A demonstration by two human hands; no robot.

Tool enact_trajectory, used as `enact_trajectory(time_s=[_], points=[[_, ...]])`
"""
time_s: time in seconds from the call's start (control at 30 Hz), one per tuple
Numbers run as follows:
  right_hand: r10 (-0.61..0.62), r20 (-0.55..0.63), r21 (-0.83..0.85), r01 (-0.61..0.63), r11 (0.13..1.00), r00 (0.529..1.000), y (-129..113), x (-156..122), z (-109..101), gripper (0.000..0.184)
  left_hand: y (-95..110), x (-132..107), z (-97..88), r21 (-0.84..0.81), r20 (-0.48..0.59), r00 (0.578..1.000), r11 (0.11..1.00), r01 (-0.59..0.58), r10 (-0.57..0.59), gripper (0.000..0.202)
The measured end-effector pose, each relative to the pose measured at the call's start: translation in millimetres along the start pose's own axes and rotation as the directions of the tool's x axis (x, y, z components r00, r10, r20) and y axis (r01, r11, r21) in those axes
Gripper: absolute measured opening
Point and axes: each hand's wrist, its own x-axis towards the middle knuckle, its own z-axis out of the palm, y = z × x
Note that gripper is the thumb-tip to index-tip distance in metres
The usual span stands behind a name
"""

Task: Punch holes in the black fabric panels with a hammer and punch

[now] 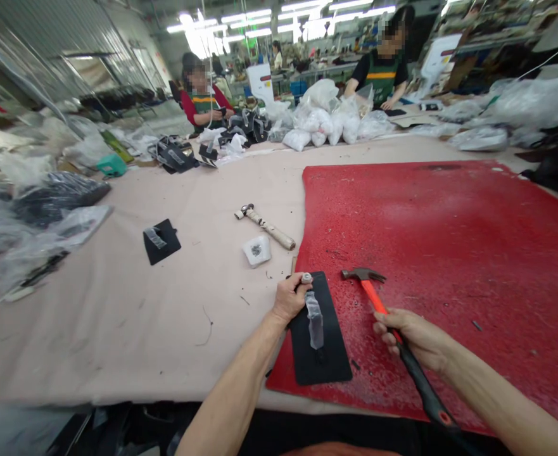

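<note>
My left hand [290, 297] is closed on the upper left corner of a flat black piece [323, 354] that lies on the near left part of a red mat [450, 240]. A small clear plastic bag [315, 326] rests on the black piece. My left thumb wears a pale wrap. My right hand [412, 339] is wrapped round the handle of a claw hammer [383, 310] with a red and black handle. Its metal head points left, just above the mat and right of the black piece.
A second hammer [265, 226] with a pale handle, a small white packet [256, 250] and another black piece [161, 241] lie on the beige table to the left. Plastic bags pile along the left and far edges. Two people work at the far side.
</note>
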Motion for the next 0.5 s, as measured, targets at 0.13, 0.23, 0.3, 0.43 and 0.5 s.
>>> enact_trajectory(time_s=[0.13, 0.23, 0.3, 0.43, 0.5], points=[[-0.108, -0.060, 0.082, 0.112, 0.990, 0.992, -54.7, -20.1, 10.3, 0.032, -1.1, -0.1, 0.2, 0.005, -0.008, 1.000, 1.000, -0.019, 0.019, 0.015], [-0.540, -0.281, -0.335, 0.446, 0.830, 0.794, -86.7, -26.5, 16.1, 0.040, -1.5, -0.1, 0.4, 0.009, -0.005, 0.999, 0.999, -0.032, 0.032, 0.015], [-0.698, -0.220, -0.590, 0.477, 0.651, 0.682, -93.1, -23.8, 20.1, 0.039, -1.9, 0.0, 0.6, 0.022, -0.008, 0.999, 0.999, -0.037, 0.037, 0.015], [-0.649, 0.073, -0.826, 0.411, 0.386, 0.757, -100.7, -21.1, 16.6, 0.029, -3.3, -0.8, 1.7, 0.042, -0.017, 0.998, 0.998, -0.054, 0.055, 0.014], [-0.715, 0.038, -0.813, 0.438, 0.384, 0.698, -116.3, -29.2, 8.6, 0.029, -4.1, -1.6, 2.5, 0.028, -0.017, 0.998, 0.998, -0.054, 0.054, 0.016]])
